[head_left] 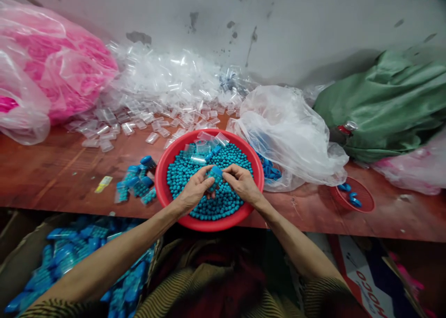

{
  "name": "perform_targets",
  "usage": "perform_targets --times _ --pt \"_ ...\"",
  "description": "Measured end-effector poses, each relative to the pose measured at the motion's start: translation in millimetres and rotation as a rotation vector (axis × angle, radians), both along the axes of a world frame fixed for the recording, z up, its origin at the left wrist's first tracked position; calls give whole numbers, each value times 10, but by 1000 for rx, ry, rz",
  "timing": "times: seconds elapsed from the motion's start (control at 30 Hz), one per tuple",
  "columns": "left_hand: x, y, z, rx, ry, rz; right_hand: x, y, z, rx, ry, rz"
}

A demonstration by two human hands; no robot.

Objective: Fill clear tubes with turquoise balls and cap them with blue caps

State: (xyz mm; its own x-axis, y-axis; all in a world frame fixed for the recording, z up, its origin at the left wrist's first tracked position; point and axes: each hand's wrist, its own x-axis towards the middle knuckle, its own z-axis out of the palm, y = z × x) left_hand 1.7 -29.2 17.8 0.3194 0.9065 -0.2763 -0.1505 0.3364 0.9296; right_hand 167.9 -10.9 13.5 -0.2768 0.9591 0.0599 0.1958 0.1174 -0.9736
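Over a red basin (161, 188) of blue beads (216, 210), my left hand (195, 186) is closed around a small clear container (212, 181) with beads inside. A blue cap (216, 171) sits at its upper end. My right hand (243, 182) is closed too, thumb and fingertips pinching at the cap's right edge. Whether the cap is fully seated I cannot tell. Several clear empty containers (203, 147) lie on the beads at the basin's far side. Left of the basin, filled containers with blue caps (134, 182) form a small group on the table.
Clear containers (156, 83) are heaped along the wall. A pink-filled bag (69, 62) stands left; a white plastic bag (285, 132) with blue caps and a green sack (383, 104) lie right. A small red basket (365, 202) holds blue pieces. Below left, a box holds filled containers (66, 257).
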Motion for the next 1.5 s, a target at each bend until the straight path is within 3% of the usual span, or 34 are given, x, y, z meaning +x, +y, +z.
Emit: perform_targets --times 0.13,0.37,0.6,0.7,0.9,1.03,1.13,1.3,1.5 --pt "-12 -13 -30 1 -12 -5 23 30 9 -25 3 64" --pt "15 -30 30 53 52 6 94 42 77 66 -96 165" --pt "51 -70 -6 58 132 58 109 20 -36 63 -136 214" --pt "65 -68 4 64 127 40 159 65 34 106 -193 265" --pt "-2 1 70 102 66 -54 186 170 152 -213 153 216" --pt "-26 15 79 167 118 -63 94 185 87 -237 256 48" --pt "6 -12 68 176 164 -36 27 152 67 -86 82 26" --pt "77 -63 65 168 174 64 -59 -7 115 300 -326 167" --pt "60 -70 128 174 130 61 -149 -183 119 369 -661 208"
